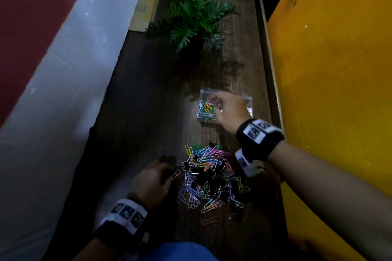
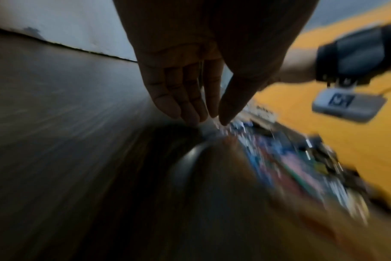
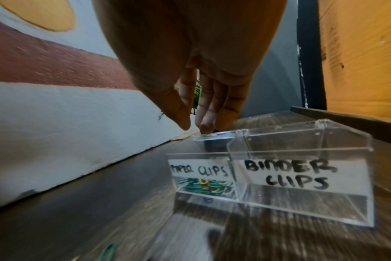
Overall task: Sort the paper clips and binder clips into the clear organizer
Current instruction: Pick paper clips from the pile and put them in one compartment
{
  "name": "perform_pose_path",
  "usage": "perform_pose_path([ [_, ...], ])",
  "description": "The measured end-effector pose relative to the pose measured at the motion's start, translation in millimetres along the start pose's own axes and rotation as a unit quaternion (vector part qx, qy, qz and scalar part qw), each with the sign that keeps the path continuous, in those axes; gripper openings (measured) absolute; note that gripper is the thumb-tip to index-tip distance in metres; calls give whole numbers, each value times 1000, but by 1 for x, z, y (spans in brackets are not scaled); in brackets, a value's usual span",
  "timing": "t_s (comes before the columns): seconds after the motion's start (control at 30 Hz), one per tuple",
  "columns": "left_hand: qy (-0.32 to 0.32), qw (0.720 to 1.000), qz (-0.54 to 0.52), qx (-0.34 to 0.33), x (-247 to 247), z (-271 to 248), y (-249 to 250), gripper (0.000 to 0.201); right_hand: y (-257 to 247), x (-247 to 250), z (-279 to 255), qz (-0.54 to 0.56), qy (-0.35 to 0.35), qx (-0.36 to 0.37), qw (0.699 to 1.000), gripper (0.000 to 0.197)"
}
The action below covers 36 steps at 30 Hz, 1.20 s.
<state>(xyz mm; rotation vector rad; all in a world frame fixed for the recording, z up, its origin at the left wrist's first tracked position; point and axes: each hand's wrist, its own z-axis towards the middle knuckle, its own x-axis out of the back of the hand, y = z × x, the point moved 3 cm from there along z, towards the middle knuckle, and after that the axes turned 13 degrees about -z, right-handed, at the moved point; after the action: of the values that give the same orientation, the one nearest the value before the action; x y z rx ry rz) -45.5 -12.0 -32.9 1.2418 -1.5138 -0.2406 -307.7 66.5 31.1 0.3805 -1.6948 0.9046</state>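
My right hand (image 1: 230,109) hangs over the clear organizer (image 3: 301,178), fingers loose and empty above its paper-clip side, likely for a drop. My left hand (image 1: 151,183), fingers straight, touches the near mixed pile (image 1: 210,178) to pick.

In the left wrist view, the pile of clips (image 2: 290,167) at 4 o'clock is only smeared colour, so no single clip can be told, and whether the left hand (image 2: 190,84) holds anything between its fingertips (image 2: 225,116) is not clear. In the head view, the right hand (image 1: 230,110) covers the right compartment of the organizer (image 1: 204,95), and its contents are hidden. The label (image 1: 206,115) there is too small to read. The plant (image 1: 193,15) at 12 o'clock hides its own pot.
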Motion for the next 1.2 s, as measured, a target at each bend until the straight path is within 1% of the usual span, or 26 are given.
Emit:
perform_pose_path([
  [0.07,-19,1000,19,1,-11,-9,-8,21,-5,-3,-33,-5,4,36,999,26],
  [0.17,-19,1000,22,-3,-16,-13,-16,17,-11,-18,-94,-31,-3,97,995,18],
  [0.23,-18,999,26,-8,-17,-13,-18,15,-14,-32,-135,-37,-24,121,992,14],
  [0.33,-19,999,30,-11,-16,-14,-18,10,-19,-51,-189,-62,-75,146,984,16],
  [0.43,-17,999,28,-7,-14,-19,-17,10,-18,-68,-227,-112,-108,170,973,13],
  [0.47,-15,1000,24,-12,-14,-22,-18,10,-17,-73,-236,-131,-121,171,969,15],
  [0.53,-7,999,0,-34,-12,-30,-19,10,-12,-81,-247,-169,-126,170,962,21],
  [0.6,-6,996,-32,-83,-12,-41,-20,8,-9,-84,-252,-191,-121,157,961,22],
  [0.67,-38,991,-43,-122,-16,-53,-21,8,-8,-84,-253,-202,-103,154,962,17],
  [0.73,-74,987,-33,-137,-24,-64,-24,10,-8,-85,-253,-225,-93,152,958,5],
  [0.8,-99,981,-21,-165,-33,-72,-25,9,-8,-87,-253,-233,-85,146,958,24],
  [0.83,-107,978,-10,-177,-37,-75,-25,10,-8,-86,-253,-233,-75,138,960,27],
  [0.93,-97,978,18,-183,-43,-78,-23,15,-8,-83,-251,-224,-46,142,963,24],
  [1.0,-83,980,22,-180,-45,-76,-22,17,-10,-80,-249,-227,-36,153,961,17],
  [1.1,-91,978,39,-181,-51,-72,-25,24,-10,-80,-241,-246,-24,173,953,5],
  [1.2,-114,974,86,-176,-54,-68,-24,25,-13,-82,-231,-263,-39,185,946,16],
])
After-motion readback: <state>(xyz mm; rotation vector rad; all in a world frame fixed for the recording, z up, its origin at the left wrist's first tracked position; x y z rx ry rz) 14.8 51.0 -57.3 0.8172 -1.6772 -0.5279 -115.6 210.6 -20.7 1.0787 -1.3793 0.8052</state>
